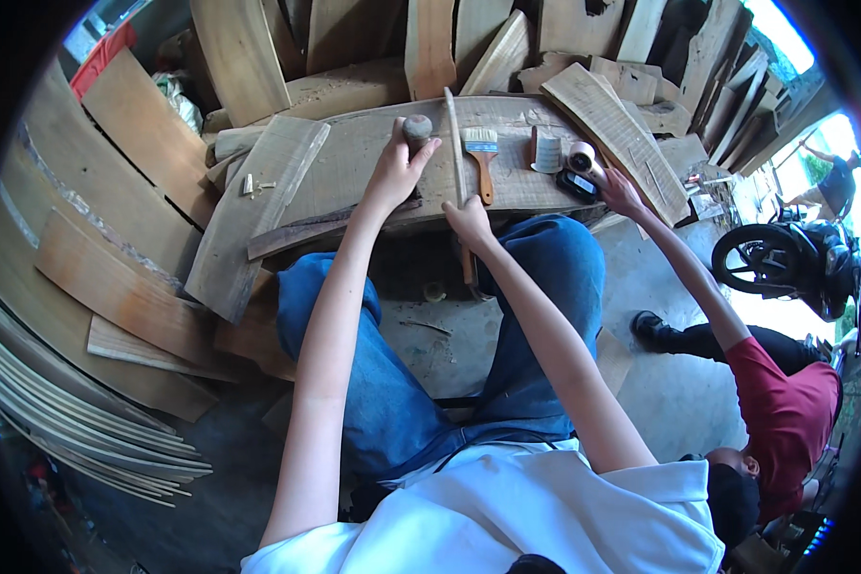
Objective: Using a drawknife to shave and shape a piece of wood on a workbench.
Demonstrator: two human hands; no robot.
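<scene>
My left hand (397,172) is closed around a round wooden-handled tool (417,127), held over the plank worktop (354,143). My right hand (467,218) grips a long, thin wooden strip (450,120), which runs from the back of the worktop down past its front edge between my knees. Beside the strip lies a paintbrush (482,163) with pale bristles. To its right are a small curved, pale piece (545,153) and a black object (576,186). A co-worker's hand (622,191) holds a pale cylindrical object (586,158) beside these.
Boards (239,57) lean all around behind and left. A loose plank (612,134) lies diagonally at the worktop's right, another (258,210) at its left. A co-worker in red (775,421) is close on my right. A motorbike (813,263) and another person (832,182) are beyond.
</scene>
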